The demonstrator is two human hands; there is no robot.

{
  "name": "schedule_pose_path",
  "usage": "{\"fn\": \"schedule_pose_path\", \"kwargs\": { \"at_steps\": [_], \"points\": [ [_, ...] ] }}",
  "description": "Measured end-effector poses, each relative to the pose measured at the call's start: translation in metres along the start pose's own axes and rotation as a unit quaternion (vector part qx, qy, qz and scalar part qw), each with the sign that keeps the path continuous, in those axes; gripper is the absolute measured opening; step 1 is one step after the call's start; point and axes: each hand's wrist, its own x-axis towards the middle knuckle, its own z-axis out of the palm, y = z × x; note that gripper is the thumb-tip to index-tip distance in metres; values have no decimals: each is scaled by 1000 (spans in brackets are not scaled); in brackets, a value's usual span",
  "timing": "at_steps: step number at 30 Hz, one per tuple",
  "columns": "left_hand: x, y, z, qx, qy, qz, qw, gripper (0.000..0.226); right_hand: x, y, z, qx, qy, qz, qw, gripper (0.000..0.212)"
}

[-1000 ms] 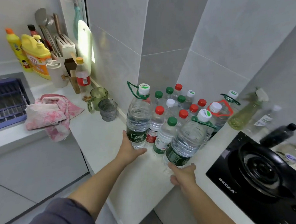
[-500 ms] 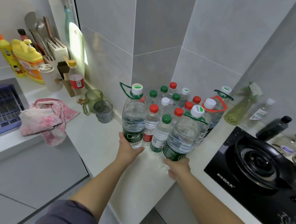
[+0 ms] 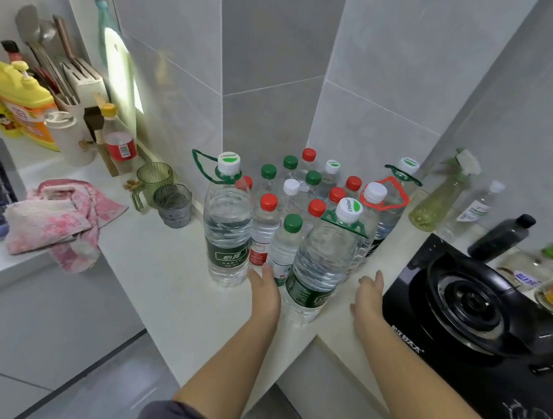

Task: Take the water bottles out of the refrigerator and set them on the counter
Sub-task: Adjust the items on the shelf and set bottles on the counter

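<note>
Several water bottles with red, green and white caps stand clustered in the corner of the white counter [image 3: 153, 266]. A large bottle with a green handle [image 3: 226, 225] stands front left. Another large bottle [image 3: 324, 261] stands at the front edge. My left hand [image 3: 264, 290] lies between these two, fingers straight, holding nothing. My right hand [image 3: 368, 297] hovers to the right of the front bottle, fingers relaxed, apart from it. The refrigerator is out of view.
A black gas stove [image 3: 477, 308] sits right of my right hand. A spray bottle [image 3: 440, 194] and dark bottle [image 3: 502, 238] stand behind it. Two cups [image 3: 171, 202], a pink towel [image 3: 58, 217], a detergent jug [image 3: 24, 103] and a utensil holder occupy the left counter.
Both hands have let go of the two large bottles. My left hand moved right, between them; my right hand moved right, away from the front bottle. The bottles stand on the counter.
</note>
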Motion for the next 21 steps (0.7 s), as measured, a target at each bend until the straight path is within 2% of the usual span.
{"fn": "schedule_pose_path", "kwargs": {
  "at_steps": [3,8,11,18,21],
  "points": [
    [2,-11,20,-75,6,57,996,81,17,-17,2,98,-12,-2,995,54],
    [65,-61,33,-109,8,48,993,87,40,-26,24,208,-78,-19,975,55],
    [101,-87,29,-122,-13,48,991,81,43,-28,33,228,-69,-19,971,58],
    [85,-66,28,-102,10,77,992,74,47,-29,36,228,-57,-40,971,61],
    [74,-52,28,-88,19,84,992,78,46,-30,31,201,-69,-38,976,61]
  ]
}}
